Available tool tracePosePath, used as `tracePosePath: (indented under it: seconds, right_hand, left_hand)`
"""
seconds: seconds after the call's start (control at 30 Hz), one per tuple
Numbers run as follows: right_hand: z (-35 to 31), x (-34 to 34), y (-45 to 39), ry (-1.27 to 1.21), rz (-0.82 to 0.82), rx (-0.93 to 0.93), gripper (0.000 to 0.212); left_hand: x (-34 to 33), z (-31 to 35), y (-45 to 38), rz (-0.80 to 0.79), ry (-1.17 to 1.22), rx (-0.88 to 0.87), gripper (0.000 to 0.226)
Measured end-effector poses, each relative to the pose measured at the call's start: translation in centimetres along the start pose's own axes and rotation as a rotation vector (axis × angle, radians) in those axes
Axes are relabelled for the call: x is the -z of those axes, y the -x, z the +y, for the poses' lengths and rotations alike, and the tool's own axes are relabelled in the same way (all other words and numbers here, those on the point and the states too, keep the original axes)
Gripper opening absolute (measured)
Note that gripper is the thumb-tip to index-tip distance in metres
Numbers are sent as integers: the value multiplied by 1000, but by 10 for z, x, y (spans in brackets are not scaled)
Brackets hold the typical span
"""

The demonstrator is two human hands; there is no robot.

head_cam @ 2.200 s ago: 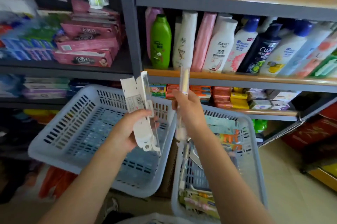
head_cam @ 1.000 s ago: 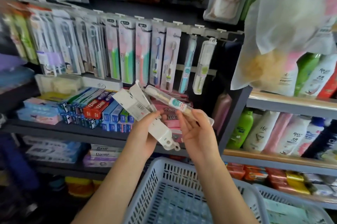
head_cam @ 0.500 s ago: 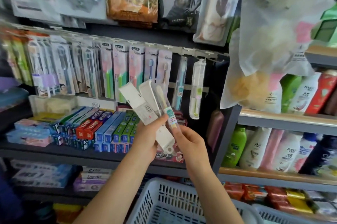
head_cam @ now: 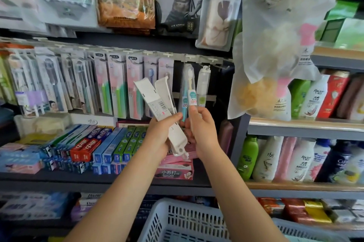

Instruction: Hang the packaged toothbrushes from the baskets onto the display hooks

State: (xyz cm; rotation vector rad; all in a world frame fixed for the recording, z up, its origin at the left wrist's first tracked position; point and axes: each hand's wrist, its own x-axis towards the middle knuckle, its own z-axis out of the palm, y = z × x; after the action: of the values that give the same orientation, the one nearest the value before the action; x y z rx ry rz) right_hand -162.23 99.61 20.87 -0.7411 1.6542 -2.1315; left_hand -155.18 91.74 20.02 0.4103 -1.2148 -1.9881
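Note:
My left hand (head_cam: 160,136) grips two white toothbrush cases (head_cam: 157,99), fanned apart and tilted up to the left. A single clear-packaged toothbrush (head_cam: 190,88) with a pale label stands upright, held by my right hand (head_cam: 201,127). Its top reaches just below the row of display hooks (head_cam: 208,62). Behind it hang a blue-handled brush (head_cam: 184,101) and a green-labelled brush in a clear tube (head_cam: 202,86). Many carded toothbrushes (head_cam: 116,84) fill the hooks to the left. A bare hook (head_cam: 220,67) sticks out at the right end of the row.
Toothpaste boxes (head_cam: 94,145) line the shelf below the hooks. Shampoo bottles (head_cam: 275,159) fill the shelves at right. A hanging bag of bath sponges (head_cam: 275,44) overlaps the hook row's right end. A pale blue basket (head_cam: 185,220) sits at the bottom, a second basket's rim (head_cam: 307,228) beside it.
Both hands rose from the baskets to the hook row. My right hand turned its toothbrush from slanted to upright and lifted it in front of the hanging brushes.

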Motion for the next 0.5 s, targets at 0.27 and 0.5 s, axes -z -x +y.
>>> tracePosePath:
  seconds: [0.27, 0.5]
  right_hand:
    - [-7, -9, -20, 14, 23, 4, 26]
    - [8, -17, -30, 6, 83, -66, 35]
  left_hand:
    - [10, -2, -9, 42, -4, 10, 20]
    - [22, -7, -11, 8, -9, 29, 20]
